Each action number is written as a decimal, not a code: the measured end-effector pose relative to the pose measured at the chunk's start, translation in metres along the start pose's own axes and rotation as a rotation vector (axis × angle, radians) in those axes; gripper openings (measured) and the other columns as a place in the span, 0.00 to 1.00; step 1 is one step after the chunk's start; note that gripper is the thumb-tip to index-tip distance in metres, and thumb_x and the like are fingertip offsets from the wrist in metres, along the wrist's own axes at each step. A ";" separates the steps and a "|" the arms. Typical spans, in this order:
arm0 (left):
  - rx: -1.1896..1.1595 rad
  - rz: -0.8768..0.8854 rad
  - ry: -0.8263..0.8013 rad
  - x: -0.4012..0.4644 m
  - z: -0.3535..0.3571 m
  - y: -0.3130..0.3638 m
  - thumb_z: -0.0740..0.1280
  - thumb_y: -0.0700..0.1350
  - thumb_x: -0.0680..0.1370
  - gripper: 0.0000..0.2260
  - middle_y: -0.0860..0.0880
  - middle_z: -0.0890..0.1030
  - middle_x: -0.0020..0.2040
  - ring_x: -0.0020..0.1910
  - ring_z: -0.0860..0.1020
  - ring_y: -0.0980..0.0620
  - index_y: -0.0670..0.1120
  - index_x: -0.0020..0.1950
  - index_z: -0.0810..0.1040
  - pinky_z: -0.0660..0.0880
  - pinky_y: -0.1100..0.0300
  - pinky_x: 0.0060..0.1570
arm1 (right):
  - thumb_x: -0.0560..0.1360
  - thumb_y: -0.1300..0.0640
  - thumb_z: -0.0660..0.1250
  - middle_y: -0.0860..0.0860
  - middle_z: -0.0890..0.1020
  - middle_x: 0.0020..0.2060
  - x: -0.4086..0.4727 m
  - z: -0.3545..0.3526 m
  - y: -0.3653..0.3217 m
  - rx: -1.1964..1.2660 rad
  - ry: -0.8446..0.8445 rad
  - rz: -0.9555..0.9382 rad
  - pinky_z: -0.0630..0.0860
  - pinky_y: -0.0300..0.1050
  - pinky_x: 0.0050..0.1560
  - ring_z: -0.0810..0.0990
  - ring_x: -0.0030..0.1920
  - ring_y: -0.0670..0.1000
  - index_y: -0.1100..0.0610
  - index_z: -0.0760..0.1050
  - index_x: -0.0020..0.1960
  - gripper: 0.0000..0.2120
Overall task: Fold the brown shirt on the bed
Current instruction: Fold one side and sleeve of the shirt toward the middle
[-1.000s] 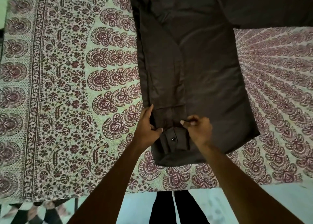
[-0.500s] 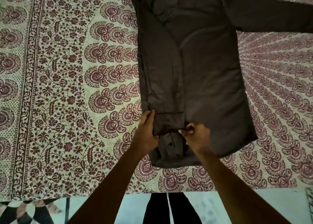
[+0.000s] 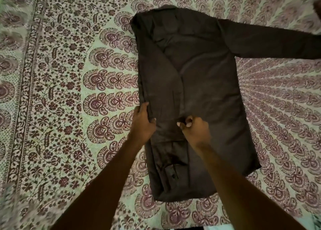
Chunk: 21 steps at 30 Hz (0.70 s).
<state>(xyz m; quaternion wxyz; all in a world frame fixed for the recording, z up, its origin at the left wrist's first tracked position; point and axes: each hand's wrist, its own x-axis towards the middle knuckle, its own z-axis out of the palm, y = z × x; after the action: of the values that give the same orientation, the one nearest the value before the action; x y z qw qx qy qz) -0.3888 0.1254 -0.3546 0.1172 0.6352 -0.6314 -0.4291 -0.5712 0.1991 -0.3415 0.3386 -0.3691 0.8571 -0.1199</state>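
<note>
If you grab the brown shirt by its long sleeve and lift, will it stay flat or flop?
Probably flop: the brown shirt is thin cloth, already creased and folded over itself. The outstretched sleeve would likely dangle. It seems light, and the fold may slide open.

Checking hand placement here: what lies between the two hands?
In the head view, only the folded-in sleeve of the brown shirt lies between the left hand and right hand.

I find no legible text, no labels, brands, numbers or signs, brown shirt (image 3: 191,90) unmarked, bedsheet (image 3: 60,108) floral print only
</note>
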 end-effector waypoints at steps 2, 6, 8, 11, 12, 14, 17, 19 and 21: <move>-0.032 -0.022 0.047 0.036 -0.002 0.013 0.73 0.43 0.73 0.30 0.39 0.73 0.67 0.63 0.77 0.38 0.47 0.75 0.68 0.77 0.42 0.63 | 0.75 0.44 0.73 0.54 0.82 0.47 0.027 -0.002 -0.019 0.018 0.047 -0.022 0.82 0.55 0.48 0.82 0.50 0.57 0.53 0.78 0.49 0.13; -0.041 -0.055 0.145 0.093 -0.008 0.043 0.73 0.41 0.74 0.28 0.39 0.73 0.68 0.65 0.75 0.40 0.46 0.74 0.70 0.73 0.50 0.67 | 0.77 0.46 0.70 0.55 0.76 0.59 0.082 -0.005 -0.050 -0.001 0.102 -0.122 0.79 0.54 0.55 0.77 0.59 0.58 0.54 0.76 0.58 0.15; -0.067 -0.068 0.196 0.119 -0.011 0.054 0.73 0.39 0.74 0.27 0.40 0.73 0.68 0.66 0.75 0.40 0.46 0.73 0.72 0.72 0.51 0.65 | 0.76 0.49 0.71 0.56 0.74 0.60 0.106 -0.007 -0.062 0.006 0.138 -0.173 0.77 0.54 0.55 0.74 0.62 0.60 0.55 0.75 0.61 0.17; -0.083 -0.024 0.259 0.165 -0.017 0.064 0.72 0.38 0.75 0.25 0.41 0.75 0.67 0.64 0.77 0.42 0.48 0.72 0.74 0.72 0.56 0.62 | 0.75 0.49 0.72 0.57 0.74 0.58 0.147 -0.008 -0.085 0.052 0.199 -0.269 0.78 0.57 0.54 0.75 0.59 0.62 0.56 0.74 0.62 0.19; -0.083 0.004 0.276 0.182 -0.021 0.068 0.72 0.38 0.75 0.25 0.41 0.76 0.66 0.63 0.77 0.43 0.48 0.71 0.74 0.72 0.58 0.62 | 0.76 0.48 0.72 0.56 0.74 0.58 0.162 -0.008 -0.093 0.068 0.190 -0.297 0.77 0.57 0.54 0.75 0.58 0.61 0.56 0.74 0.62 0.20; -0.081 0.059 0.308 0.213 -0.028 0.072 0.72 0.38 0.75 0.23 0.41 0.77 0.65 0.63 0.77 0.44 0.47 0.70 0.76 0.72 0.58 0.63 | 0.76 0.46 0.72 0.55 0.75 0.57 0.187 -0.006 -0.109 0.096 0.170 -0.336 0.77 0.58 0.55 0.76 0.59 0.60 0.55 0.73 0.64 0.21; -0.093 0.121 0.331 0.253 -0.041 0.080 0.70 0.38 0.77 0.19 0.42 0.79 0.63 0.63 0.77 0.44 0.45 0.68 0.77 0.74 0.54 0.65 | 0.76 0.44 0.71 0.51 0.78 0.55 0.216 -0.004 -0.131 0.126 0.167 -0.385 0.77 0.59 0.56 0.77 0.58 0.56 0.52 0.74 0.63 0.20; -0.096 0.172 0.354 0.273 -0.049 0.085 0.70 0.39 0.77 0.17 0.42 0.79 0.62 0.62 0.77 0.44 0.43 0.66 0.78 0.74 0.54 0.63 | 0.76 0.42 0.71 0.48 0.79 0.52 0.230 -0.005 -0.143 0.127 0.130 -0.376 0.77 0.59 0.56 0.78 0.55 0.53 0.49 0.75 0.63 0.19; -0.104 0.206 0.383 0.289 -0.055 0.089 0.69 0.39 0.78 0.15 0.42 0.80 0.60 0.60 0.78 0.45 0.43 0.65 0.78 0.74 0.56 0.61 | 0.76 0.42 0.72 0.45 0.81 0.48 0.243 -0.008 -0.153 0.124 0.057 -0.336 0.77 0.59 0.57 0.80 0.53 0.51 0.48 0.77 0.62 0.18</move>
<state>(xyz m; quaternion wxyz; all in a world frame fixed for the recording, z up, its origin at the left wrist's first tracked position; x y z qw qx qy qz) -0.4610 -0.1723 -0.3746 0.3106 0.6302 -0.6364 -0.3184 -0.6135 -0.0813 -0.3850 0.3116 -0.4823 0.7834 -0.2378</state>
